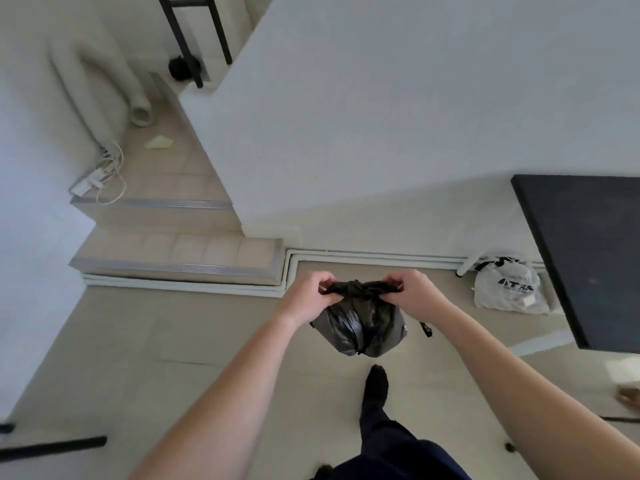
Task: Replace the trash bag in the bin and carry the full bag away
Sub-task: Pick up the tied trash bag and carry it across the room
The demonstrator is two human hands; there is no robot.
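Note:
A full black trash bag hangs in front of me, above the tiled floor, its top gathered into a knot. My left hand pinches the left end of the knotted top. My right hand pinches the right end. Both hands pull the bag's neck sideways between them. A grey rim, possibly the small bin, shows behind the bag; I cannot tell for sure. My dark-socked foot stands just below the bag.
Two tiled steps rise at the left toward a raised landing with a white hose and cables. A black table top fills the right, with a white plastic bag under it by the wall.

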